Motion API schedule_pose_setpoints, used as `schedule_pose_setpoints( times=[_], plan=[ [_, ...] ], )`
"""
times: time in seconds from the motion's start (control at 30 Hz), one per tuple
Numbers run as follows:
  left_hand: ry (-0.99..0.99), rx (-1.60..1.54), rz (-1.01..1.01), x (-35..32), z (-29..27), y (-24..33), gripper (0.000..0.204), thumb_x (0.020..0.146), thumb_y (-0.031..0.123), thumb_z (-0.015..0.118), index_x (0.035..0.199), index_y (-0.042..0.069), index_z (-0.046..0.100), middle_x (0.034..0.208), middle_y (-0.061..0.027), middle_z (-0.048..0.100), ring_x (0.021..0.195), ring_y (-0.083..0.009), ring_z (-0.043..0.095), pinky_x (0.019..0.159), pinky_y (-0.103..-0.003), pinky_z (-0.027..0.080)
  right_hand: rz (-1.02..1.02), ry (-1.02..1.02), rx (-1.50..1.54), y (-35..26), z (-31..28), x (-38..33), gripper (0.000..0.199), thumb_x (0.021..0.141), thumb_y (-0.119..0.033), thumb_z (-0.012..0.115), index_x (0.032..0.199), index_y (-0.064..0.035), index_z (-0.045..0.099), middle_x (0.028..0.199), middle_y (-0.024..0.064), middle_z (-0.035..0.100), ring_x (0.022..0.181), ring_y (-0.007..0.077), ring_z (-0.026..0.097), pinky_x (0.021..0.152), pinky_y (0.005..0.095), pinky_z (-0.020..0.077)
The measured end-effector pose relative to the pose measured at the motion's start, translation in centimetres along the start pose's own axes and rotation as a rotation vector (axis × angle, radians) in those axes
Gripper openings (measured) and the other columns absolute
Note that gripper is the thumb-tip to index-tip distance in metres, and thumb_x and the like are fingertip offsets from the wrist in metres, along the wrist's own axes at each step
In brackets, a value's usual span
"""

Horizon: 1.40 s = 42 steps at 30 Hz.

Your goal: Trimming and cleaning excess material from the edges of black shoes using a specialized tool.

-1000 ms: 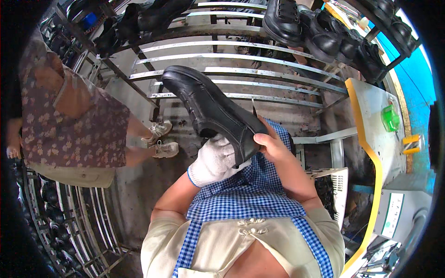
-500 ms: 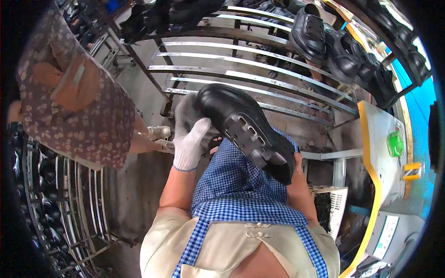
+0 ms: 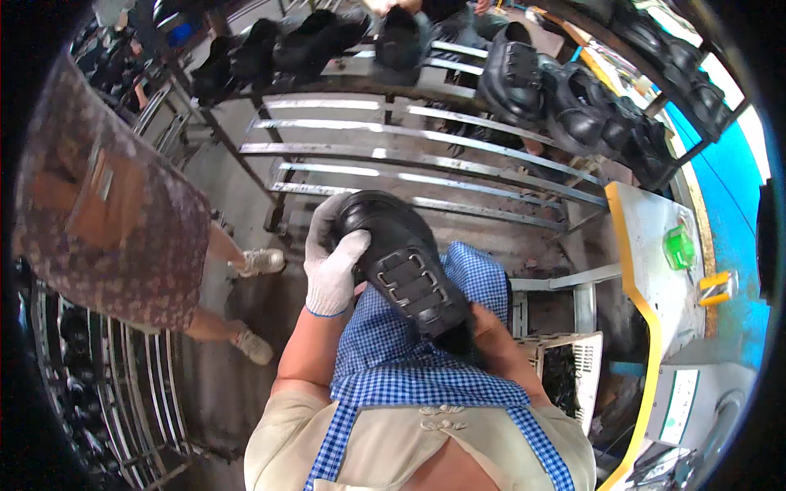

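Note:
A black leather shoe (image 3: 391, 237) with buckled straps across its upper is held up over my blue checked apron, its toe pointing away and to the left. My left hand (image 3: 332, 270), in a white glove with greyed fingers, grips the toe end, thumb lying on top. The bare right hand (image 3: 485, 329) is at the heel end of the same shoe; its fingers are mostly hidden behind the shoe. The two hands support it between them.
Ahead stands a metal rack (image 3: 327, 150) with black shoes (image 3: 512, 78) along its upper bars. At left, a person in a floral dress (image 3: 155, 221) stands near another rack (image 3: 155, 393). A yellow-edged table (image 3: 655, 254) holds a green bottle (image 3: 679, 247); a pale crate (image 3: 585, 368) sits beside it.
The shoe has come lower and to the left, more upright in view, with both hands still on it. The person at left has stepped, feet now farther apart. My view has shifted slightly.

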<state>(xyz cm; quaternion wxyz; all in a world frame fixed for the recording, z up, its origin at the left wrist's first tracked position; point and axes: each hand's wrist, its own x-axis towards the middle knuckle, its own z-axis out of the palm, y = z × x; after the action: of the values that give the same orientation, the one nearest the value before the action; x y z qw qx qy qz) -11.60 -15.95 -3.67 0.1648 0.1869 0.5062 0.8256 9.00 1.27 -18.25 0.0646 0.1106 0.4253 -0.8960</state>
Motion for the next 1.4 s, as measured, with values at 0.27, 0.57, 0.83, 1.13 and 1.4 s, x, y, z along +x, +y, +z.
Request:
schedule_pose_setpoints(
  times=[0.27, 0.57, 0.83, 1.13, 1.4],
  plan=[
    [-0.067, -0.051, 0.069, 1.0, -0.5, -2.7, 0.055, 0.092, -0.001, 0.051, 0.144, 0.008, 0.034, 0.145, -0.0129, 0.042, 0.135, -0.0234, 0.039, 0.108, -0.036, 0.036, -0.153, -0.285, 0.416, -0.6, -0.9, 1.6, 0.052, 0.098, -0.029, 0.046, 0.14, 0.0012, 0.042, 0.136, 0.019, 0.052, 0.122, 0.0302, 0.055, 0.103, 0.0447, 0.0445],
    [-0.058, 0.005, -0.163, -0.9, -1.4, -4.4, 0.038, 0.091, 0.007, 0.059, 0.128, 0.006, 0.052, 0.12, -0.0058, 0.059, 0.108, -0.0145, 0.055, 0.094, -0.028, 0.043, -0.492, -0.217, 0.445, -15.9, 7.5, 11.4, 0.079, 0.091, -0.063, 0.039, 0.138, 0.0005, 0.042, 0.124, 0.0254, 0.056, 0.084, 0.0259, 0.068, 0.032, 0.015, 0.0358],
    [-0.043, 0.131, -0.292, -1.6, -1.3, -3.7, 0.031, 0.091, 0.014, 0.061, 0.121, 0.006, 0.058, 0.104, -0.0025, 0.063, 0.088, -0.0102, 0.057, 0.075, -0.024, 0.048, -0.606, 0.024, 0.663, -22.8, 6.5, 21.5, 0.079, 0.084, -0.073, 0.048, 0.11, 0.0008, 0.06, 0.108, 0.0167, 0.066, 0.095, 0.0225, 0.068, 0.036, 0.016, 0.0282],
    [-0.124, 0.346, 0.119, 5.9, -2.3, -1.0, 0.034, 0.092, 0.008, 0.059, 0.125, 0.0, 0.053, 0.116, -0.0092, 0.063, 0.105, -0.0161, 0.058, 0.092, -0.029, 0.046, -0.44, 0.253, 0.478, -13.5, 5.8, 16.4, 0.033, 0.093, -0.041, 0.06, 0.099, -0.0092, 0.064, 0.079, 0.0072, 0.069, 0.037, 0.0042, 0.03, 0.034, 0.0201, 0.0216],
    [-0.016, 1.05, 0.972, 21.1, 4.2, 6.0, 0.06, 0.085, 0.03, 0.067, 0.135, 0.003, 0.047, 0.129, -0.021, 0.054, 0.119, -0.035, 0.053, 0.098, -0.043, 0.044, -0.22, 0.22, 0.24, -8.3, 4.4, 13.9, 0.029, 0.097, -0.033, 0.053, 0.094, -0.0058, 0.064, 0.063, 0.0031, 0.06, 0.035, 0.0054, 0.033, 0.035, 0.0206, 0.0217]
  ],
)
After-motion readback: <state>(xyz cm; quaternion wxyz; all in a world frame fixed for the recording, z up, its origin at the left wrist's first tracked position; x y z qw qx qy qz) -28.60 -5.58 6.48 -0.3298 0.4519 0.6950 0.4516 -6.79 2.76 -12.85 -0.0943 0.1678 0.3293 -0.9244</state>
